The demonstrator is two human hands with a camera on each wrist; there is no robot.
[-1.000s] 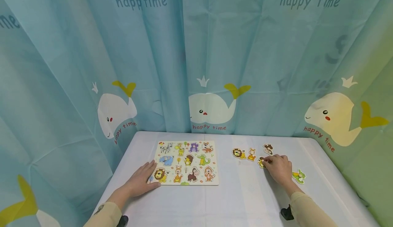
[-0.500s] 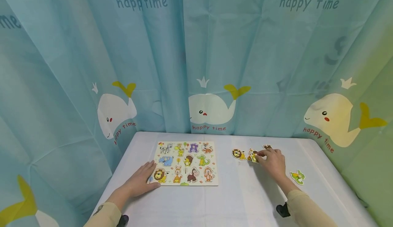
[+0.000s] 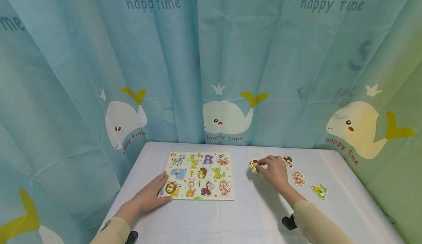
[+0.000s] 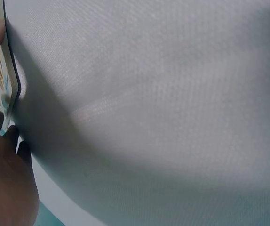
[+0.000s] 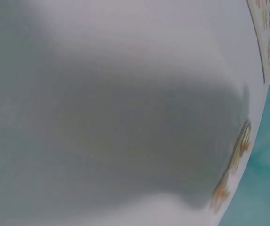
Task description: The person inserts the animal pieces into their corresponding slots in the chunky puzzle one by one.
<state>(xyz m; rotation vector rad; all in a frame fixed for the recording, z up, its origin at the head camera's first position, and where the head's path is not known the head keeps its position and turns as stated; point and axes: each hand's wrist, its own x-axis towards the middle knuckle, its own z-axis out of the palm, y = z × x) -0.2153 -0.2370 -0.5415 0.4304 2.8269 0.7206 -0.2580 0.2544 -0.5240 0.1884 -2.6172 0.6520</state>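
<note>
So, on the bench, the board could slide if my left hand, spread at its corner, pushes. My right hand pinches a yellow piece to the board's right; a weak pinch could drop it.

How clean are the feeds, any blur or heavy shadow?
Head view: animal puzzle board reads clearly, soft shadow below the right hand; left wrist view: left hand dim, broad shadow across the white tablecloth; right wrist view: heavy shadow, puzzle pieces blurred.
</note>
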